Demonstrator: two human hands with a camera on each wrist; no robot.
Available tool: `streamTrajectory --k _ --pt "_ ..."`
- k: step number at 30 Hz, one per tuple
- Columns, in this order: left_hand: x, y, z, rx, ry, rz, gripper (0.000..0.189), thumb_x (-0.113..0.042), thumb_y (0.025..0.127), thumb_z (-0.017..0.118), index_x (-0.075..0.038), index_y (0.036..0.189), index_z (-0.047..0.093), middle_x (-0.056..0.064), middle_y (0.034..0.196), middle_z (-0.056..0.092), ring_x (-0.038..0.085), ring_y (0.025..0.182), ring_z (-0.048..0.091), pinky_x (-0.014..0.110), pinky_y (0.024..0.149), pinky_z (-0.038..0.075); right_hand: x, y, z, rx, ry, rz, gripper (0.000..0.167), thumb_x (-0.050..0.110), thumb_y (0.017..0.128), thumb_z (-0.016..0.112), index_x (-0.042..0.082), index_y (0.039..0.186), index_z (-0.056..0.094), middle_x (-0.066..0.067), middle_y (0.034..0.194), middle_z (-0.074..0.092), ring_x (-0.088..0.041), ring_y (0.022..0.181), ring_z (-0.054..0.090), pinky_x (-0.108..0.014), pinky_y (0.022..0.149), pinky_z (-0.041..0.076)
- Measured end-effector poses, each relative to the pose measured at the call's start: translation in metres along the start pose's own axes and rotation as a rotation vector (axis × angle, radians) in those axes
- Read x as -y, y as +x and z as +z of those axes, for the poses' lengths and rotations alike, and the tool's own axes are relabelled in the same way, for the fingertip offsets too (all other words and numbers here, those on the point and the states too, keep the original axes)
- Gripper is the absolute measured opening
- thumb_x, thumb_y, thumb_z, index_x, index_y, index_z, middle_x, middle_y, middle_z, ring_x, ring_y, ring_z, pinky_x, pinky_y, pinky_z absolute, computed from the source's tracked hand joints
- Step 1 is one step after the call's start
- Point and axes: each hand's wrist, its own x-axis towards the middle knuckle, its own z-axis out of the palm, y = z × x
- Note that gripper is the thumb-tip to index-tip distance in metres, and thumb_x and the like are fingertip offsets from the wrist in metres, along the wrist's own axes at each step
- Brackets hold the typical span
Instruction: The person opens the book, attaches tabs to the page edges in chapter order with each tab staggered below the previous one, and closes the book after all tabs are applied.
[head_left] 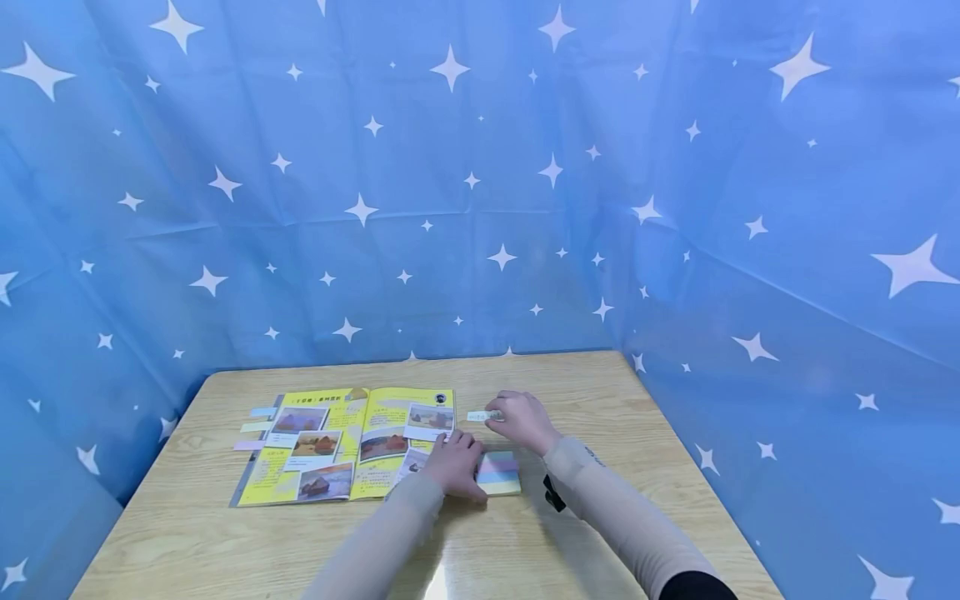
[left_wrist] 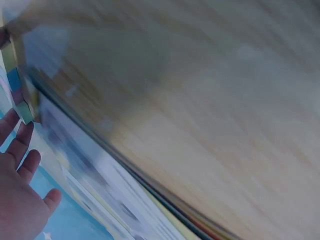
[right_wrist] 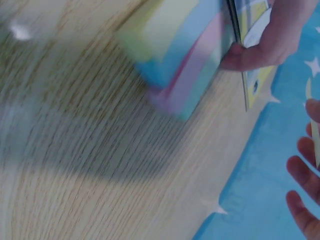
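My left hand (head_left: 453, 468) lies at the right edge of an open magazine (head_left: 262, 487) and holds the near-left side of a sticky note pad (head_left: 498, 473), thumb at one end and a finger at the other. The pad has yellow, blue, pink and green strips. Beyond the pad, my right hand (head_left: 522, 421) pinches a small pale sticky note (head_left: 477, 416) that bears faint marks. In the left wrist view, the other fingers of the left hand (left_wrist: 22, 187) spread loosely. The right wrist view shows the pad (right_wrist: 175, 50) blurred and part of the right hand (right_wrist: 307, 172).
Blue, pale green and pink sticky tabs (head_left: 255, 427) stick out from the magazine's left edge. A small black object (head_left: 553, 493) shows beside the right forearm. Blue star-patterned curtains (head_left: 480, 283) hang around the wooden table (head_left: 187, 550).
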Motion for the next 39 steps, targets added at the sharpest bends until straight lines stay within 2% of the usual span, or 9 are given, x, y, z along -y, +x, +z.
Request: streamTrajectory --k 7,15,18,21,23,26,29,34,39 --pt "-0.019 0.010 0.007 -0.020 0.000 -0.014 0.082 -0.058 0.057 0.079 -0.019 0.127 0.061 0.002 0.121 0.055 0.024 0.117 0.043 0.059 0.104 0.032 0.003 0.003 0.001 -0.006 0.033 0.012 0.019 0.026 0.088 0.071 0.012 0.102 0.075 0.001 0.095 0.068 -0.016 0.084 0.064 -0.047 0.084 0.051" --pt "-0.021 0.013 0.010 -0.024 -0.015 -0.035 0.079 -0.063 0.060 0.078 -0.020 0.125 0.064 0.004 0.125 0.055 0.025 0.119 0.042 0.058 0.102 0.032 0.003 0.005 0.004 -0.025 0.033 -0.002 0.020 0.027 0.089 0.071 0.013 0.103 0.075 0.002 0.095 0.068 -0.014 0.084 0.064 -0.043 0.083 0.053" --pt "-0.015 0.008 0.007 -0.023 -0.043 -0.039 0.079 -0.070 0.063 0.074 -0.019 0.122 0.065 0.004 0.127 0.054 0.026 0.121 0.042 0.057 0.103 0.033 0.004 0.005 0.005 -0.025 0.041 -0.018 0.021 0.026 0.088 0.071 0.012 0.102 0.075 0.001 0.094 0.068 -0.014 0.081 0.064 -0.041 0.081 0.053" --pt "-0.005 -0.001 -0.002 -0.018 -0.076 -0.049 0.084 -0.072 0.067 0.070 -0.017 0.129 0.061 0.006 0.131 0.052 0.028 0.124 0.042 0.057 0.104 0.033 0.005 0.004 0.006 -0.016 0.050 -0.011 0.021 0.026 0.088 0.072 0.011 0.102 0.075 0.000 0.093 0.067 -0.015 0.080 0.064 -0.040 0.079 0.053" --pt "0.003 -0.008 -0.009 -0.009 -0.096 -0.062 0.091 -0.071 0.070 0.069 -0.017 0.141 0.051 0.008 0.134 0.051 0.029 0.126 0.041 0.057 0.104 0.032 0.006 0.002 0.007 -0.006 0.056 0.007 0.020 0.026 0.088 0.073 0.011 0.102 0.075 0.000 0.093 0.067 -0.015 0.079 0.064 -0.039 0.078 0.053" --pt "0.016 -0.017 -0.017 0.001 -0.117 -0.088 0.090 -0.067 0.073 0.069 -0.014 0.143 0.049 0.011 0.137 0.049 0.032 0.130 0.039 0.058 0.103 0.033 0.005 -0.001 0.010 0.012 0.053 0.041 0.020 0.026 0.087 0.073 0.013 0.102 0.075 0.000 0.094 0.067 -0.014 0.078 0.063 -0.034 0.073 0.054" --pt "0.030 -0.026 -0.018 -0.006 -0.152 -0.130 0.093 -0.065 0.075 0.070 -0.010 0.145 0.045 0.014 0.143 0.045 0.035 0.134 0.035 0.061 0.104 0.031 0.004 -0.005 0.016 0.020 0.076 0.071 0.020 0.026 0.086 0.074 0.012 0.101 0.075 0.001 0.093 0.067 -0.012 0.075 0.063 -0.030 0.068 0.054" --pt "0.048 -0.038 -0.014 -0.053 -0.195 -0.211 0.102 -0.061 0.077 0.071 -0.007 0.153 0.028 0.016 0.145 0.044 0.035 0.134 0.038 0.062 0.106 0.026 0.008 -0.012 0.028 0.039 0.146 0.079 0.022 0.025 0.084 0.074 0.010 0.100 0.075 0.000 0.095 0.067 -0.014 0.079 0.064 -0.031 0.070 0.054" --pt "0.053 -0.048 -0.011 -0.096 -0.190 -0.209 0.101 -0.057 0.080 0.070 -0.008 0.154 0.023 0.016 0.143 0.045 0.035 0.133 0.040 0.061 0.109 0.023 0.016 -0.016 0.038 0.021 0.170 0.075 0.020 0.024 0.082 0.076 0.011 0.098 0.075 -0.001 0.095 0.068 -0.016 0.083 0.064 -0.033 0.075 0.054"
